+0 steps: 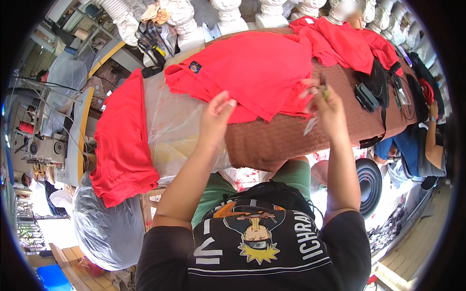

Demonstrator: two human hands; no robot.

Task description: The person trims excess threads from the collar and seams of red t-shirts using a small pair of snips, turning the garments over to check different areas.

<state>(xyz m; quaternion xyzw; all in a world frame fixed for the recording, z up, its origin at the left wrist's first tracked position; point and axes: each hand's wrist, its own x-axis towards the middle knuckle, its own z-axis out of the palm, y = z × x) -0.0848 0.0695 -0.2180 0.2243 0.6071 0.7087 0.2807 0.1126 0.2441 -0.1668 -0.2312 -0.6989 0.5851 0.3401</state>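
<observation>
A large red garment (262, 68) lies spread on the brown-covered table, with a small dark label (195, 67) at its left end. My left hand (215, 116) is over the garment's near edge, its thumb and fingers slightly apart with nothing visible between them. By the garment's right edge, my right hand (329, 109) is closed round thread snips (324, 89) with dark tips and a yellow-green part; motion blurs them. A thin whitish strip (309, 126) shows below that hand; whether it is attached to anything I cannot tell.
Red garments (124, 140) hang over the table's left end, above a plastic-wrapped bundle (107, 223). More red cloth (340, 46) lies at the back right, near a black case (366, 97). White balusters (228, 17) line the far side. Another person's arm (433, 136) is at far right.
</observation>
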